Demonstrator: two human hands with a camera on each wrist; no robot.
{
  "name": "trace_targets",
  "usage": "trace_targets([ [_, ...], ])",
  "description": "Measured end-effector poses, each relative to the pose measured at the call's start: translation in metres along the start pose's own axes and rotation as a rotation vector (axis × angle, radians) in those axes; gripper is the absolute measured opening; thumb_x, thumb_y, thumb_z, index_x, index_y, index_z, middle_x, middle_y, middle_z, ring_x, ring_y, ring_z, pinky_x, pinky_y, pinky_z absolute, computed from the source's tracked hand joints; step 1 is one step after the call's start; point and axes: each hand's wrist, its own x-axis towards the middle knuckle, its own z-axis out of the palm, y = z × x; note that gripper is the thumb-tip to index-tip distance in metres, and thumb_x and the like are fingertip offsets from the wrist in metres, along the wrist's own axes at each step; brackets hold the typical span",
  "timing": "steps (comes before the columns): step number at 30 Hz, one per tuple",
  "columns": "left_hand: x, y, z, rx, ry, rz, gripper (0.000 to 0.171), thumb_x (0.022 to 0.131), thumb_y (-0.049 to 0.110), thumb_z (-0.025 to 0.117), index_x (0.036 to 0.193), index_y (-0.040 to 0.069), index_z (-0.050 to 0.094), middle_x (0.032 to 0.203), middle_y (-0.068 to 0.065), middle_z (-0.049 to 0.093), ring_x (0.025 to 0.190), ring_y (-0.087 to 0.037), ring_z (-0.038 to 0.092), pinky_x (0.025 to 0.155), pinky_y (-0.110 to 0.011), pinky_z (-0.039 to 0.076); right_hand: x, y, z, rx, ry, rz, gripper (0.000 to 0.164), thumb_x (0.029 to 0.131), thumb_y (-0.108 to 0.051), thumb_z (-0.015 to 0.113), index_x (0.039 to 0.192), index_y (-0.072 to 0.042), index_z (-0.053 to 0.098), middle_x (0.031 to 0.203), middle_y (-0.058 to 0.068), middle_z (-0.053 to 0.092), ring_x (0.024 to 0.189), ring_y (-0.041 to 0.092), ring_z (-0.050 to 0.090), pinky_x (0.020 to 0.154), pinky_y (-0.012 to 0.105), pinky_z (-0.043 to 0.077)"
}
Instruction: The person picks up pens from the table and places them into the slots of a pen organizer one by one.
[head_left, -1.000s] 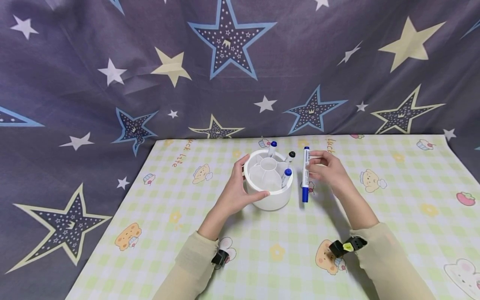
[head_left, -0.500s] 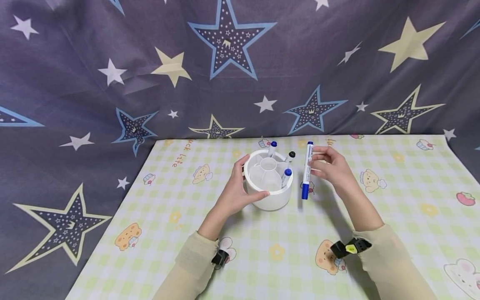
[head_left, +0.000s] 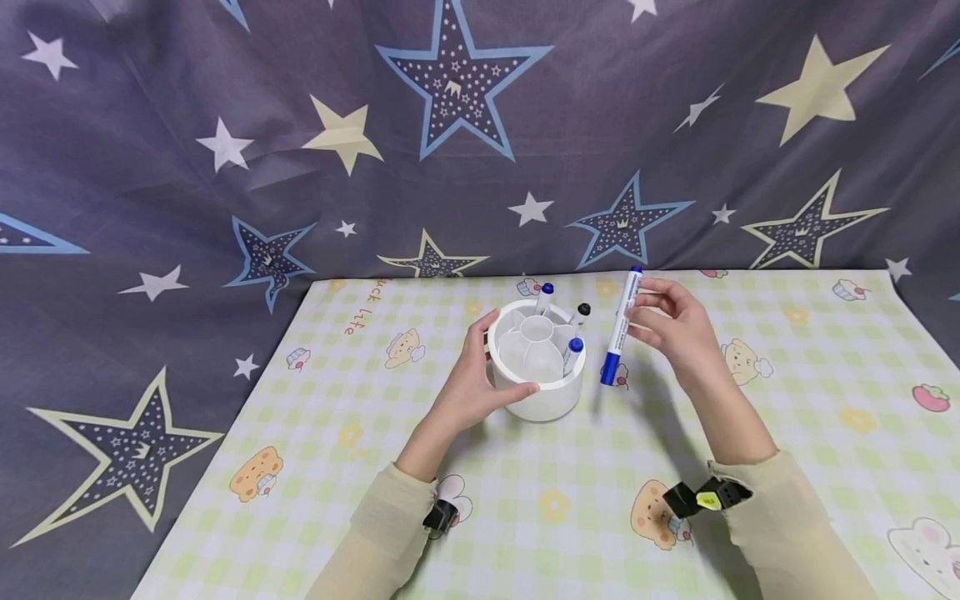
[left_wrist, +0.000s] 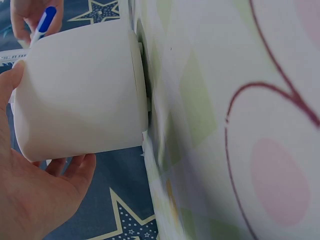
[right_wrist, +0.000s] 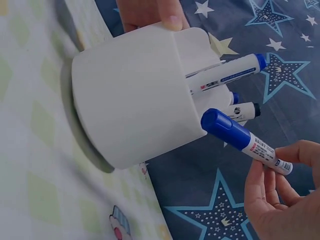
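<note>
A white round pen holder point(head_left: 542, 404) with divided compartments stands on the table. My left hand point(head_left: 472, 379) grips it from the left, thumb at the front rim and fingers round the far side. Two blue-ended markers and a black-ended marker point(head_left: 582, 312) stand in its right and back compartments; one blue-ended marker point(right_wrist: 227, 74) shows clearly in the right wrist view. Right of the holder, my right hand point(head_left: 678, 329) pinches a white whiteboard marker point(head_left: 624, 321) between thumb and fingers. That marker is tilted in the air, its blue cap point(head_left: 611, 368) lowest and apart from the holder.
A green-and-white checked cloth point(head_left: 480, 533) with cartoon prints covers the table. Behind it hangs a dark curtain point(head_left: 285, 100) with stars. A black strap with a camera sits on each wrist, the right one point(head_left: 708, 498) having a yellow tag.
My right hand has lifted the marker up and to the right, and the marker has gone from nearly upright in view to slanted. The left hand and the pen holder have stayed put.
</note>
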Motion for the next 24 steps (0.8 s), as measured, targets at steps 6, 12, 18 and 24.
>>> trace_targets([
  [6,0.0,0.0,0.0,-0.001,0.0,0.002,0.11,0.072,0.025,0.089,0.157,0.018,0.018,0.159,-0.007,0.032,0.132,-0.029,0.048,0.112,-0.047,0.041,-0.002,-0.006,0.003,0.067,0.007,-0.034,0.031,0.092,0.007,0.057,0.114,-0.014,0.054,0.095,-0.005,0.061,0.084,0.005,0.064,0.077,0.02,0.059],
  [12,0.0,0.0,0.001,-0.005,-0.002,0.003,0.11,0.073,0.025,0.089,0.157,0.018,0.019,0.159,-0.007,0.031,0.134,-0.027,0.047,0.113,-0.047,0.04,-0.004,-0.014,0.009,0.15,0.038,-0.082,0.033,0.09,0.011,0.056,0.114,-0.012,0.055,0.093,-0.002,0.06,0.084,0.006,0.065,0.077,0.022,0.06],
  [18,0.001,-0.001,0.001,-0.002,-0.003,0.008,0.11,0.073,0.025,0.089,0.157,0.018,0.019,0.159,-0.007,0.032,0.134,-0.027,0.047,0.113,-0.048,0.04,-0.004,-0.027,0.015,0.214,0.086,-0.152,0.033,0.09,0.012,0.057,0.115,-0.01,0.057,0.093,0.0,0.059,0.082,0.008,0.065,0.076,0.023,0.06],
  [24,0.001,-0.002,0.0,-0.008,-0.003,0.005,0.11,0.072,0.024,0.089,0.157,0.018,0.019,0.158,-0.006,0.031,0.133,-0.027,0.048,0.112,-0.048,0.041,-0.003,-0.034,0.029,0.301,0.112,-0.178,0.03,0.091,0.013,0.057,0.112,-0.009,0.06,0.098,0.005,0.052,0.085,0.01,0.063,0.078,0.025,0.06],
])
